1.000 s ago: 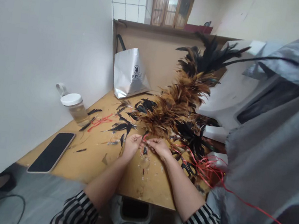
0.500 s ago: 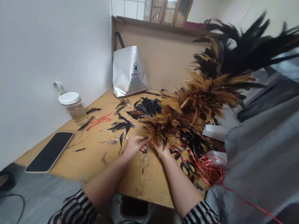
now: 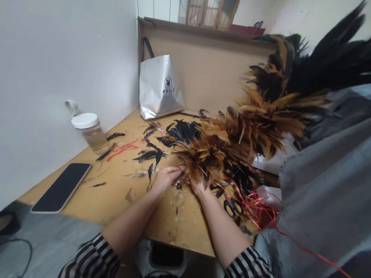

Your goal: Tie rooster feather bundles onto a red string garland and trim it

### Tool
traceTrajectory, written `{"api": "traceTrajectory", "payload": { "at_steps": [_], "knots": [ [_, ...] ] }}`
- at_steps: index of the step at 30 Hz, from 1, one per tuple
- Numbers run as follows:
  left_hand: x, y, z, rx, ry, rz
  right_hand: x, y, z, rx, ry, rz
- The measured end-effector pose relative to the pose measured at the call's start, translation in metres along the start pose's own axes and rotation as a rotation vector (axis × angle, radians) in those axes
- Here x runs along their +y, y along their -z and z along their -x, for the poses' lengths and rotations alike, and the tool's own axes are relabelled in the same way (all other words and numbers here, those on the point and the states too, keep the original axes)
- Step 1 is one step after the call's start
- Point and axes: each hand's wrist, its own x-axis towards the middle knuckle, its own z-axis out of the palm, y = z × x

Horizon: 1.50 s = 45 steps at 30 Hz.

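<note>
A long, bushy feather duster point(image 3: 217, 154) in brown and black stretches from the middle of the table up to the right. Its near end lies between my hands. My right hand point(image 3: 199, 185) is closed around that end, its fingers partly covered by feathers. Just left of it, my left hand point(image 3: 167, 177) pinches at the same end, thumb and fingers together; whether a small feather is between them is too small to tell. Loose black feathers point(image 3: 184, 131) lie behind the hands, and more dark feathers point(image 3: 152, 155) are scattered to the left.
Black-handled scissors point(image 3: 233, 207) and tangled red string point(image 3: 260, 207) lie at the right, beside a grey cloth point(image 3: 339, 186). A phone point(image 3: 62, 188) and a lidded jar point(image 3: 91, 133) are at the left. A silver bag point(image 3: 160, 89) leans against the cardboard wall point(image 3: 215, 70) at the back.
The far, black-feathered end of the duster has swung and spread toward the right. Both hands stay at its near end, with only slight movement.
</note>
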Motion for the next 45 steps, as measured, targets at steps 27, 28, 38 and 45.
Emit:
{"api": "traceTrajectory", "payload": {
  "at_steps": [27,28,38,45],
  "knots": [
    [0.000,0.004,-0.005,0.085,-0.008,0.132,-0.026,-0.005,0.025,0.117,0.383,0.209],
    [0.000,0.003,-0.004,0.079,-0.012,0.145,-0.027,-0.004,0.026,0.100,0.457,0.299],
    [-0.002,0.001,-0.003,0.108,-0.094,0.041,-0.027,0.011,0.020,0.015,0.603,0.778],
    [-0.006,0.002,-0.003,0.043,-0.106,-0.055,-0.027,0.017,0.016,-0.101,0.583,0.817]
  ]
}}
